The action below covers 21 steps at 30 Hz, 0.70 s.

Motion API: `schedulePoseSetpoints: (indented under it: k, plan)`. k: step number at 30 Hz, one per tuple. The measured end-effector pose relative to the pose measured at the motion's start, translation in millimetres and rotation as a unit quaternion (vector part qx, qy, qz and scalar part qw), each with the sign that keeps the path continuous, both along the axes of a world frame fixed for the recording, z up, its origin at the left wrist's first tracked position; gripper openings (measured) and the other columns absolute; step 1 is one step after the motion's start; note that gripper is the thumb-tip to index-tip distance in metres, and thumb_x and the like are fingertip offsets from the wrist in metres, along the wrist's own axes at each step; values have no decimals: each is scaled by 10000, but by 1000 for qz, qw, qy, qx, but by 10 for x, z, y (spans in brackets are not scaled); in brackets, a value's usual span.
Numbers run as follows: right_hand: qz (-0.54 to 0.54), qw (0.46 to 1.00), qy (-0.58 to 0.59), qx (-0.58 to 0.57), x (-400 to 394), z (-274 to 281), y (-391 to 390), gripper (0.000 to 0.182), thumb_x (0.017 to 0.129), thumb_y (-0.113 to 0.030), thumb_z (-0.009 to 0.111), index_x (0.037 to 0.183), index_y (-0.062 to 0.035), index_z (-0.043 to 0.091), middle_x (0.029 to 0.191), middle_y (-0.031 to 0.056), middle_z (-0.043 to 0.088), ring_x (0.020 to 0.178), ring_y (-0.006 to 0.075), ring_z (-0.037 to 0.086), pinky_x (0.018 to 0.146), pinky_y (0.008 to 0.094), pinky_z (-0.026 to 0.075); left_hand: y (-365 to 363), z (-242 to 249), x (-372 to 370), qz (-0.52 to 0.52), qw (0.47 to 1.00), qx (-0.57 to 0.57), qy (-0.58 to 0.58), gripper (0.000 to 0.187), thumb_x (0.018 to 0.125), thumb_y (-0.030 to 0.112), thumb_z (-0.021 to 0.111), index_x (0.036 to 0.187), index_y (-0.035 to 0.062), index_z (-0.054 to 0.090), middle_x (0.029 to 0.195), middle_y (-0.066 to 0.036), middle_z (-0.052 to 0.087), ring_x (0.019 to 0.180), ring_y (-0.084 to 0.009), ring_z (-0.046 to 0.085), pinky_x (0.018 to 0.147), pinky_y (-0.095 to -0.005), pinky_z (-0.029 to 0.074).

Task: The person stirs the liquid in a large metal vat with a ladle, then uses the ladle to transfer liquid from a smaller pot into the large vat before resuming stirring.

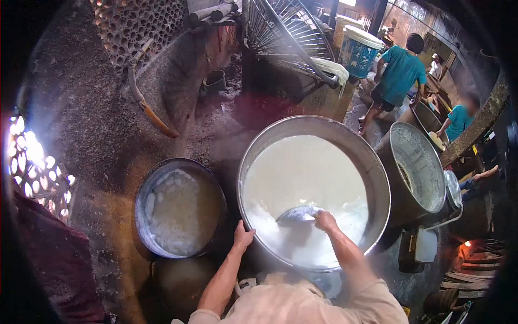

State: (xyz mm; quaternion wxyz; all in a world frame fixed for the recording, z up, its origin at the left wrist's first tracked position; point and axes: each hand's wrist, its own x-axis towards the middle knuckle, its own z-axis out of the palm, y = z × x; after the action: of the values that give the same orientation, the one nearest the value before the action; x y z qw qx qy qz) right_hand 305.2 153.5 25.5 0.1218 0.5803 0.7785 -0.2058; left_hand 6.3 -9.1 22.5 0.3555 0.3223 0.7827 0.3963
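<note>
A wide metal pot [379,178] stands right in front of me, filled with milky white liquid [302,173] that has foam near my side. At its left rim, my left hand [244,236] is closed on the edge. My right hand [325,220] reaches over the liquid and grips a rounded metal scoop [298,214] by its right end. The lower part of the scoop is hidden in the white liquid. To the left of my left hand sits a smaller dark-rimmed pot [141,227] holding cloudy, foamy liquid.
A tall metal vat [396,186] stands to the right, with a white container [426,245] below it. Split firewood [469,278] lies by a glowing fire. Two people in teal shirts [402,75] are at the back right, near a blue bucket [359,54]. A curved wooden-handled tool [156,120] hangs upper left.
</note>
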Motion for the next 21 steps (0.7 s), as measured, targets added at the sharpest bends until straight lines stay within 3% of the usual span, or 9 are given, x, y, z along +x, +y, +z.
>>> schedulePoseSetpoints:
  k: [3,5,8,9,10,12,15,18,21]
  plan:
    - [-32,999,-11,-33,317,-49,-185,417,723,-96,547,1089,-257,668,1032,124,647,977,326,623,846,439,520,13,-301,-65,-1,999,22,-43,444,711,71,700,1112,-1,524,1070,-191,623,1035,-322,595,885,-378,451]
    - [-52,997,-17,-49,580,-129,-322,414,719,-104,552,1085,-258,670,1018,132,650,972,329,625,844,438,521,0,-146,-26,6,998,16,-65,481,721,54,696,1166,-5,524,1105,-181,626,1042,-288,599,888,-358,455]
    - [-35,999,10,-16,1049,-308,-460,326,719,-140,565,1025,-161,677,994,163,647,950,360,618,826,459,509,0,-211,12,36,995,34,-86,542,734,13,677,1246,-9,499,1131,-167,627,1035,-247,600,895,-326,451]
    - [-10,1000,4,7,1235,-381,-498,303,756,-158,537,1027,-130,669,1008,157,645,796,336,656,730,439,547,3,-168,32,39,995,32,-85,541,738,5,671,1250,-7,498,1133,-163,627,1034,-241,600,893,-322,451]
    - [-12,1000,4,7,1405,-380,-519,303,756,-158,537,1027,-130,669,1008,157,645,796,336,656,730,439,547,5,-158,43,41,995,31,-84,540,741,-2,665,1253,-5,496,1134,-160,627,1033,-234,600,890,-319,450]
    - [29,999,18,17,1685,-280,-585,290,733,-143,550,995,-96,665,997,186,642,948,379,606,812,468,498,-1,33,116,45,995,24,-83,541,748,-5,658,1263,0,491,1141,-157,624,1037,-233,598,889,-320,450]
    - [-29,999,34,-13,1828,584,-695,268,742,-143,537,969,-49,644,956,220,640,848,418,614,782,493,490,10,122,176,57,995,14,-81,547,765,-19,628,1289,-6,474,1165,-149,612,1048,-224,582,900,-317,440]
    - [-73,992,100,3,2267,674,-620,287,691,-126,597,949,-2,615,885,247,639,879,417,613,777,484,487,23,88,255,82,995,6,-52,520,774,-29,598,1281,-21,482,1174,-144,608,1048,-220,578,904,-322,438]
    - [-119,991,68,2,2325,1388,-523,284,670,-91,605,938,2,614,805,218,649,761,317,668,670,420,526,38,-148,182,93,996,3,-7,535,776,-21,601,1295,-19,470,1179,-149,607,1051,-228,580,906,-326,441]
